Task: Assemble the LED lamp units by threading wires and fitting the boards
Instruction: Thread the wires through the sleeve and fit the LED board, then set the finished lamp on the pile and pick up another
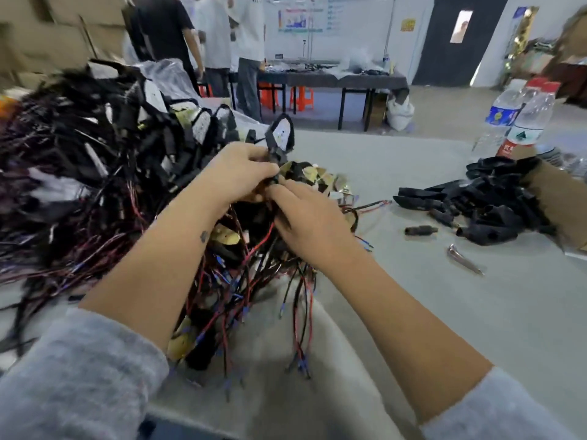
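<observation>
Both hands on one lamp unit (279, 134): left hand (241, 169) grips its stem, head pointing 12 o'clock; right hand (305, 214) pinches just below at 5 o'clock, wires (254, 249) trailing toward 6.

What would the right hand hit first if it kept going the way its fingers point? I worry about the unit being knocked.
Probably the lamp unit that the left hand grips; the right hand points up-left at its base.

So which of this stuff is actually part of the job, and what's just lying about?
Job:
lamp unit held in left hand and right hand
wired units pile
black housings

Lying about:
water bottles
metal tool
loose black connector
</observation>
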